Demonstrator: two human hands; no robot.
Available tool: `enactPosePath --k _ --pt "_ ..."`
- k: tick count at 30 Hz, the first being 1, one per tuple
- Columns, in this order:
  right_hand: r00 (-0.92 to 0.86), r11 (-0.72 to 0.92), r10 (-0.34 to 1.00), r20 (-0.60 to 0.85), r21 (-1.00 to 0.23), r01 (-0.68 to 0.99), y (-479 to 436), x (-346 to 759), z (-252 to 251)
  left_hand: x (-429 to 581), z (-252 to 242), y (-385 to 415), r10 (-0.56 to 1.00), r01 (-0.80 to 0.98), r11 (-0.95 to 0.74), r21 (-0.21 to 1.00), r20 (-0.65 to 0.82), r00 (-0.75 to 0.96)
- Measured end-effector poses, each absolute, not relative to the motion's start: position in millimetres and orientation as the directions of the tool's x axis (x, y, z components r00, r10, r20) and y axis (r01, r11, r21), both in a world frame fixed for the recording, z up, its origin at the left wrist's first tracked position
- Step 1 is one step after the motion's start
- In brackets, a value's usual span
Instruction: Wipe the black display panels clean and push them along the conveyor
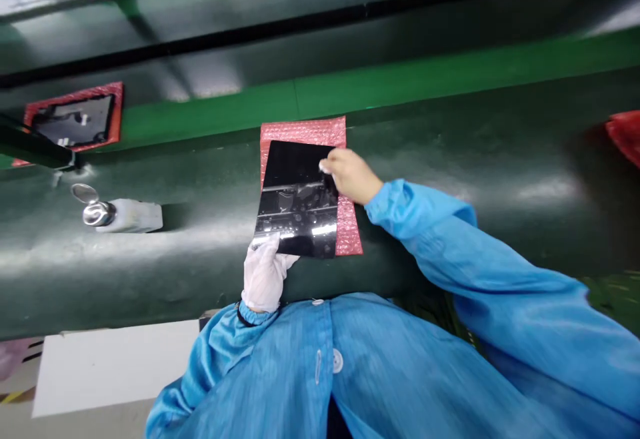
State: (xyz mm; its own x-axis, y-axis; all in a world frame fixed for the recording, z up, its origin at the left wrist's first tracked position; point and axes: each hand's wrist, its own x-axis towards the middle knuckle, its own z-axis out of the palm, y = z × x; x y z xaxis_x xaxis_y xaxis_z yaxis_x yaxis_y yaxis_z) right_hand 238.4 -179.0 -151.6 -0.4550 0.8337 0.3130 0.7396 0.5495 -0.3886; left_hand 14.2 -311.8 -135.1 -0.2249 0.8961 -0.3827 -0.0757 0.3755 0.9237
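On the dark green bench (pixel 475 126), a white-gloved left hand (pixel 263 272) pinches the corner of a glossy black panel (pixel 295 192) over pink bubble wrap (pixel 303 132), the bare right hand (pixel 353 176) closed on a white wipe (pixel 325 168); slippage could scratch the panel.

The dark green tabletop (pixel 465 146) carries a pink bubble-wrap sheet (pixel 303 132) at its middle. Farther left lies a second pink sheet (pixel 116 116) with a dark panel (pixel 75 120) on it. A white plastic bottle (pixel 133 217) with a metal cap lies on its side, and a red piece (pixel 625 136) sits at the right edge.

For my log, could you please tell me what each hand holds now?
Left hand: closed on the black panel.
Right hand: closed on a white cloth.
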Motion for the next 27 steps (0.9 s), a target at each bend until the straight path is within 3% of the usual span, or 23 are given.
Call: enactPosePath --k 3,6,11,15,19,22,25,27 --pt "-0.316 0.374 0.926 0.206 -0.393 0.840 -126 256 -142 11 -140 -311 0.951 0.180 0.270 0.946 -0.234 -0.201" --pt "-0.237 0.323 0.941 0.241 -0.435 0.840 -135 260 -128 -1 -133 -313 0.971 0.321 0.178 0.930 -0.113 -0.212" --pt "-0.311 0.494 0.845 0.436 -0.412 0.766 -232 249 -135 -26 -88 -316 0.960 0.548 0.020 0.836 0.137 -0.244" --pt "-0.431 0.587 0.798 0.420 -0.386 0.711 -268 240 -160 -7 -57 -306 0.943 0.687 -0.091 0.721 0.284 -0.173" --pt "-0.372 0.544 0.829 0.418 -0.444 0.712 -261 237 -172 42 -65 -302 0.967 0.821 -0.228 0.523 0.221 0.127" --pt "-0.320 0.513 0.846 0.425 -0.490 0.705 -256 238 -176 67 -82 -302 0.952 0.895 -0.304 0.325 0.066 0.299" --pt "-0.245 0.483 0.857 0.454 -0.539 0.690 -254 240 -178 62 -84 -285 0.919 0.895 -0.342 0.287 -0.096 0.382" --pt "-0.160 0.439 0.871 0.465 -0.587 0.680 -253 242 -178 45 -76 -260 0.951 0.926 -0.223 0.305 -0.139 0.275"
